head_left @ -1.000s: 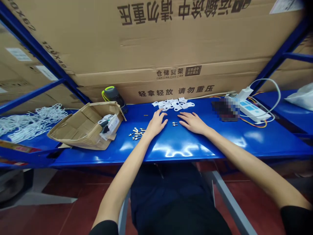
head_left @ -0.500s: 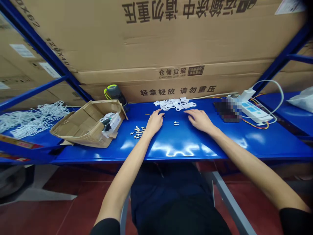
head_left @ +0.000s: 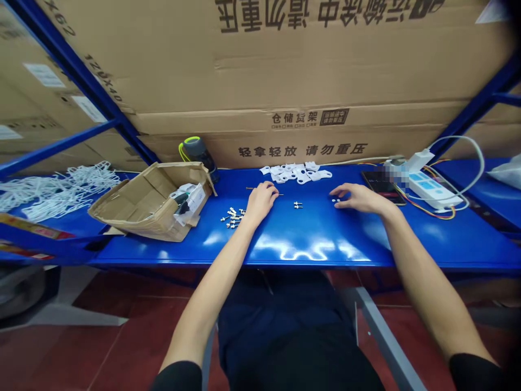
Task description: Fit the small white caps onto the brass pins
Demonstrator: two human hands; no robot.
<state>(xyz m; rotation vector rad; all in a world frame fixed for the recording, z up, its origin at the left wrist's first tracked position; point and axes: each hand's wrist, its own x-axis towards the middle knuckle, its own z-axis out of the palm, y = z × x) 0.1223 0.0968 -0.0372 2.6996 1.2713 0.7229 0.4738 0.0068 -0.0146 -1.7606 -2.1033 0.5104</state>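
Observation:
My left hand (head_left: 260, 199) rests on the blue shelf (head_left: 309, 239) with its fingers curled, the fingertips touching a thin dark rod (head_left: 249, 188). My right hand (head_left: 358, 197) lies farther right, fingers bent down over a few tiny white pieces (head_left: 336, 201). Between the hands lies a small metal pin (head_left: 298, 205). A heap of white plastic brackets (head_left: 296, 172) sits behind them against the cartons. Several small metal screws (head_left: 233, 218) lie left of my left hand.
An open cardboard box (head_left: 150, 200) with packets stands at the left, a dark bottle (head_left: 197, 152) behind it. White cords (head_left: 57, 188) pile at far left. A phone (head_left: 382, 187) and a power strip (head_left: 428, 187) with cables lie at the right. Large cartons (head_left: 285, 81) form the back wall.
My right hand has slid to the right, away from the metal pin, toward the phone. My left hand has curled its fingers and shifted slightly back. The view has shifted a little.

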